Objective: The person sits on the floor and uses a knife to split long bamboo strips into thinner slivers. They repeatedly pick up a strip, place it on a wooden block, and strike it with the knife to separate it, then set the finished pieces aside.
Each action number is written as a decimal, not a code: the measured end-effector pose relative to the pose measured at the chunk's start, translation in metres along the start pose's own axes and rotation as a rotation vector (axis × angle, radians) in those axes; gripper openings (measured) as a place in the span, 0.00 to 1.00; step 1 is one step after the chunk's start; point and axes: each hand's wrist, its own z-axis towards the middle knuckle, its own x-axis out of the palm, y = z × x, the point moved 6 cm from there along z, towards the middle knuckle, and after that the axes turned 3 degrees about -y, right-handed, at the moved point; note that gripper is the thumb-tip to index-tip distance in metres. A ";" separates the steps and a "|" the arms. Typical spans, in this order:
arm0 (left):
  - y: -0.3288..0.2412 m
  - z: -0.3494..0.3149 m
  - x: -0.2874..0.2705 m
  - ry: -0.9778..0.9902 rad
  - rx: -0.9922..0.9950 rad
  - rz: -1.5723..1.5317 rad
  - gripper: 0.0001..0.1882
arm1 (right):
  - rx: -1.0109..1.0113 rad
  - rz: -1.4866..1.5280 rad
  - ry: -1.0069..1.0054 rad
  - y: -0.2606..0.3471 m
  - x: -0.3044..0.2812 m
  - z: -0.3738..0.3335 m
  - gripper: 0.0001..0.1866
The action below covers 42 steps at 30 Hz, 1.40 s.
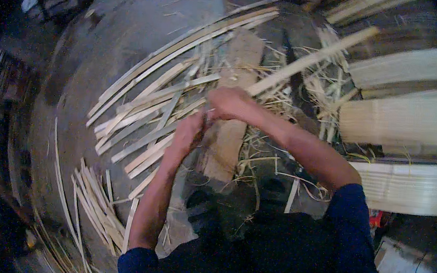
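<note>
Both hands meet above a flat wooden plank (242,60) on the floor. My right hand (228,103) is closed at the lower end of a long pale bamboo-like strip (315,61), which slants up to the far right. Close against it, my left hand (192,126) is also closed, its fingers blurred; what they hold is hidden. Just left of the hands lies a loose spread of split strips (150,103), some pale and some greyish.
Thin shavings (328,94) litter the floor right of the plank, around a dark narrow object (290,48). Stacked bundles of pale slats (404,123) line the right side. Another bunch of strips (97,206) lies at lower left. A whitish panel (400,272) is at lower right.
</note>
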 end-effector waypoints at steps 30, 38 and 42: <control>-0.029 0.078 0.047 0.209 -0.196 0.125 0.22 | 0.405 0.608 -0.774 -0.236 0.099 -0.260 0.25; -0.009 0.081 0.068 0.227 -0.216 -0.114 0.19 | 0.646 0.968 -1.398 -0.190 0.135 -0.388 0.16; 0.008 0.069 0.065 0.210 -0.326 -0.314 0.18 | 0.458 1.154 -1.318 -0.186 0.115 -0.407 0.17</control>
